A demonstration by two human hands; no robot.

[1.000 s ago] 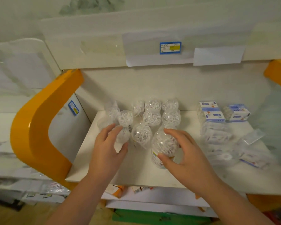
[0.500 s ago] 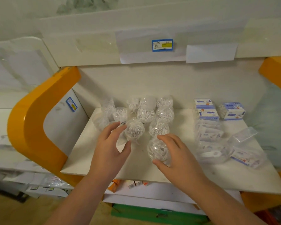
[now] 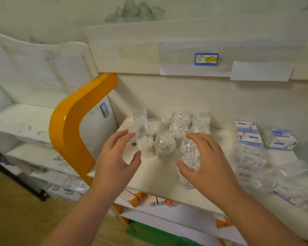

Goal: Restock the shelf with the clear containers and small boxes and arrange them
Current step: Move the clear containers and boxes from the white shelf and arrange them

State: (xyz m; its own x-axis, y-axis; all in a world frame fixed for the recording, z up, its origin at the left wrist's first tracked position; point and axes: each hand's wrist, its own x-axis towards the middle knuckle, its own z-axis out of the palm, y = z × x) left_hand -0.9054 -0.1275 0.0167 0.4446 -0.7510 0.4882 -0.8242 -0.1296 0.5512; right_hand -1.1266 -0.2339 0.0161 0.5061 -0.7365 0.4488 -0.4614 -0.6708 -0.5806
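Observation:
Several round clear containers [image 3: 164, 142] filled with white cotton swabs stand clustered at the back left of the white shelf [image 3: 155, 176]. My right hand [image 3: 208, 162] curls over the frontmost clear container [image 3: 189, 161], thumb on its left side and fingers over its top. Just left of another container [image 3: 144, 141], my left hand [image 3: 116, 157] hovers with its fingers spread and holds nothing. Small blue-and-white boxes [image 3: 250, 139] sit at the back right of the shelf.
Flat clear packs [image 3: 251, 162] and loose bags [image 3: 292, 190] lie along the shelf's right side. An orange curved end panel [image 3: 69, 125] bounds the shelf on the left. A blue price tag [image 3: 206, 58] hangs on the shelf edge above. Lower shelves hold more goods.
My right hand has kept its hold on the front container, which now stands just in front of the cluster. My left hand has drawn back from the left container and spread its fingers.

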